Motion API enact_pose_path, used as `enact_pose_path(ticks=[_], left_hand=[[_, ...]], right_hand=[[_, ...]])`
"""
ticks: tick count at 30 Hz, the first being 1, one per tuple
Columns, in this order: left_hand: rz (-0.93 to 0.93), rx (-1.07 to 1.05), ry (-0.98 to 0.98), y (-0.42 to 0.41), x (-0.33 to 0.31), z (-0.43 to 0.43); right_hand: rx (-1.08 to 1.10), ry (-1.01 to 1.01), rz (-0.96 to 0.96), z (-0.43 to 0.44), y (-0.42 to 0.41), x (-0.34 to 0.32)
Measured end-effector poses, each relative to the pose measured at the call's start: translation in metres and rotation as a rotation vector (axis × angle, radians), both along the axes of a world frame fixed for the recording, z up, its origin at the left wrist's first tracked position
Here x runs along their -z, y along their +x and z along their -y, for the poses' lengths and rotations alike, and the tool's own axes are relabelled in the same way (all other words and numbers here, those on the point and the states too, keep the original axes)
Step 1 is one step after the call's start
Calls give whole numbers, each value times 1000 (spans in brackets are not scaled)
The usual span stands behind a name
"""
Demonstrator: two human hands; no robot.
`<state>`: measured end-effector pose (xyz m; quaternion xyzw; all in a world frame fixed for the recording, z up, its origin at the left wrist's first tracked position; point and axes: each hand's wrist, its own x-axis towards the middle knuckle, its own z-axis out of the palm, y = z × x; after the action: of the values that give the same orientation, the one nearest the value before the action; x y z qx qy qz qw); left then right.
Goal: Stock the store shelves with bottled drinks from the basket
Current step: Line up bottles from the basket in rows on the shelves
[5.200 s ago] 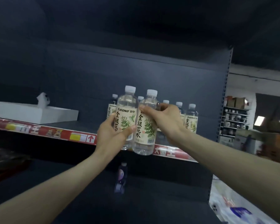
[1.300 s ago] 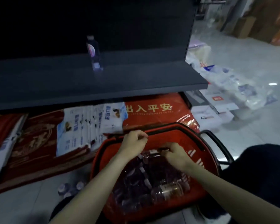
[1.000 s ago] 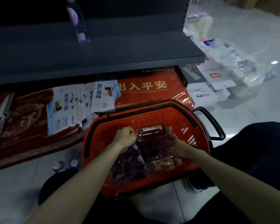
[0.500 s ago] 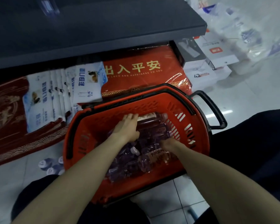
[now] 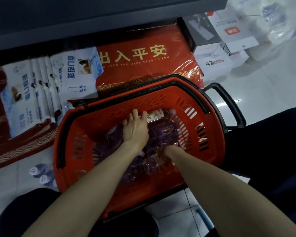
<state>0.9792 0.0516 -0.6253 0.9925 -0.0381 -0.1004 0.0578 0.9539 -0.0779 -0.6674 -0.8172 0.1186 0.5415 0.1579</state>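
The right hand (image 5: 162,151) is sunk among the clear bottles (image 5: 162,132) heaped in the red basket (image 5: 96,120). Only its wrist and a part of its back are seen, so it cannot be told whether its fingers are curled round a bottle. The heap is dim and purplish, and single bottles in it are hard to make out. The near side of the basket is covered by both forearms. The dark shelf (image 5: 92,23) above is cut off by the upper edge of the view.

The left hand (image 5: 135,130) is laid palm down over the heap, with its fingers (image 5: 135,114) stretched nearly straight and slightly spread. Their tips are rested on one labelled bottle (image 5: 159,114). This bottle is laid on its side against the far wall of the basket, cap toward the right. One end of its label is covered by the fingers, and no curl round the bottle is seen.

A green leaf drawing is shown on that pale label, but its writing is too small to be read. On the red mat (image 5: 143,65) behind the basket, "出入平安" is printed in gold, with "LUCK AND HAPPINESS TO YOU" beneath it. Blue-and-white packets (image 5: 75,72) are overlapped to the left of the mat; their Chinese characters are not surely read. "42" is seen on a white box (image 5: 212,63) to the right. The writing on the red tag of another box (image 5: 232,30) is blurred. Pale bottle tops (image 5: 41,175) are seen on the floor just left of the basket.
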Motion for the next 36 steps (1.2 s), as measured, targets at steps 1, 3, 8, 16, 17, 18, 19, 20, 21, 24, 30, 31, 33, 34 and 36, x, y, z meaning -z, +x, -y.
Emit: enact_pose_path(ticks=[1,3,8,16,17,18,19,20,21,24,30,31,33,34,36], left_hand=[[17,-4,1,-2,1,0],[29,-10,11,-6,4,0],[88,40,53,-13,7,-4],[-98,53,80,12,-11,0],[-93,51,71,11,-9,1],[-89,46,53,9,-7,1],[-96,41,30,7,-5,1],[-105,35,7,5,-2,0],[-110,26,-10,4,0,-1],[-114,10,-4,10,1,1],[-211,66,131,22,5,-1],[-224,58,126,24,6,-1],[-256,17,66,28,6,1],[-269,-3,31,28,6,2],[-258,-15,-3,26,8,3]], right_hand=[[59,35,-25,-2,5,13],[143,19,-84,-1,5,33],[155,61,-100,5,8,-5],[131,-27,44,28,6,-14],[118,-44,50,26,5,-11],[82,-47,61,22,4,-7],[63,-56,78,18,0,-5],[38,-67,96,14,-3,-7],[20,-81,118,14,-5,-5],[77,-77,161,15,-1,7],[165,-133,93,16,1,13],[194,-131,97,17,2,11],[225,-76,110,16,3,8],[258,-39,132,14,3,7],[300,-45,224,13,6,9]])
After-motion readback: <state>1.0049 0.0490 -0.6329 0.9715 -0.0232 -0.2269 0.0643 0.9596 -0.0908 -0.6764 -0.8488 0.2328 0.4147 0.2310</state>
